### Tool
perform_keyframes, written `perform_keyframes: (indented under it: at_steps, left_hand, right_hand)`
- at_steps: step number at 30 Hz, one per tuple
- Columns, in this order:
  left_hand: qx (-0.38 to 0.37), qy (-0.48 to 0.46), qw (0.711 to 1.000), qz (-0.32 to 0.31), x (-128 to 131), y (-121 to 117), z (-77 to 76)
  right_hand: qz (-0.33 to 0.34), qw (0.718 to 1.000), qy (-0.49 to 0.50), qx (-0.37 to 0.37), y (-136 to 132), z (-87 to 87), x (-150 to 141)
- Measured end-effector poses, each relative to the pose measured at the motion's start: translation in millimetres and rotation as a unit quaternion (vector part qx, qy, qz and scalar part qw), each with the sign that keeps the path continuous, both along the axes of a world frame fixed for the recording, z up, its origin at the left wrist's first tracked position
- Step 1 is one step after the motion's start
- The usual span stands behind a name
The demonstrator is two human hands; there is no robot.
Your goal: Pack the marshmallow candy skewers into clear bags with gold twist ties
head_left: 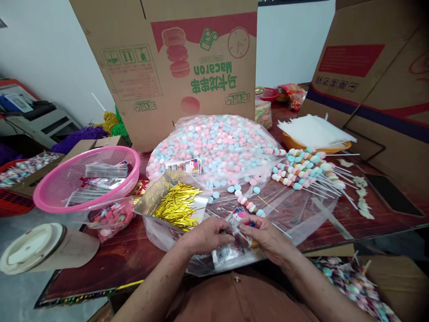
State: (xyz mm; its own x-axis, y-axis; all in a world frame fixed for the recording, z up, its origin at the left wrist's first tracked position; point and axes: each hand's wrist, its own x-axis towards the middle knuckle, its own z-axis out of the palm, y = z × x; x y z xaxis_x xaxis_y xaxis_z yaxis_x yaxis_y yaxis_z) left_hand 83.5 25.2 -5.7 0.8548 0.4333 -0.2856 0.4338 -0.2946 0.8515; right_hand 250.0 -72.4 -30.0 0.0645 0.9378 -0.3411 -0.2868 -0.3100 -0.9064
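Note:
In front of my body, my left hand (211,233) and my right hand (266,235) pinch a small printed plastic candy bag (239,215) between them. Both hands are closed, their fingertips close together. Below them lies a stack of silvery, clear bags (229,256). Just beyond my fingers, a skewer of pastel candies (248,205) rests on clear plastic sheeting. To the left of my left hand, an open box holds gold twist ties (177,205). A large clear bag of pink, blue and white candies (214,143) lies behind.
Several filled candy skewers (298,172) are piled at right, near white sticks on an orange tray (346,145). At left stand a pink basket (42,201) with printed wrappers and a lidded cup (77,248). A tall carton (134,44) rises behind; a dark phone (392,194) lies right.

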Motion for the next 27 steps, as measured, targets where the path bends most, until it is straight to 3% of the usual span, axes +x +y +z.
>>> perform_keyframes:
  at_steps: [2,4,6,10,14,17,20,23,27]
  left_hand:
    - [0.125,0.039,0.991,0.026,-0.3,-4.7,7.7]
    - [0.191,0.04,0.977,0.083,1.6,-12.7,9.0]
    - [0.146,0.017,0.979,0.138,4.8,-21.8,2.0]
    - [-0.032,-0.052,0.969,0.241,7.6,-31.6,-21.3]
    - [-0.095,-0.092,0.973,0.188,4.4,-25.1,-20.5]
    - [-0.096,-0.106,0.981,0.134,4.8,-18.7,-9.1]
    - [-0.083,-0.096,0.978,0.163,8.5,-18.2,-5.7]
    - [-0.07,-0.083,0.976,0.191,12.4,-22.1,-11.7]
    - [-0.052,-0.087,0.98,0.173,13.8,-25.1,-18.8]
  right_hand:
    - [-0.036,0.998,-0.034,0.034,1.4,-5.7,-7.9]
    - [-0.066,0.991,-0.097,0.065,2.2,-12.8,-13.4]
    - [-0.082,0.983,-0.146,0.076,1.7,-18.1,-14.9]
    - [-0.065,0.98,-0.177,0.065,-2.7,-16.9,-7.3]
    - [0.02,0.979,-0.181,0.092,-7.2,-8.3,-0.8]
    - [0.001,0.966,-0.234,0.107,-8.3,-6.8,-1.6]
    - [-0.029,0.955,-0.274,0.105,-9.9,-8.7,-0.8]
    - [-0.028,0.952,-0.286,0.105,-12.1,-12.3,0.6]
    - [-0.034,0.983,-0.176,0.049,-10.0,-20.6,2.4]
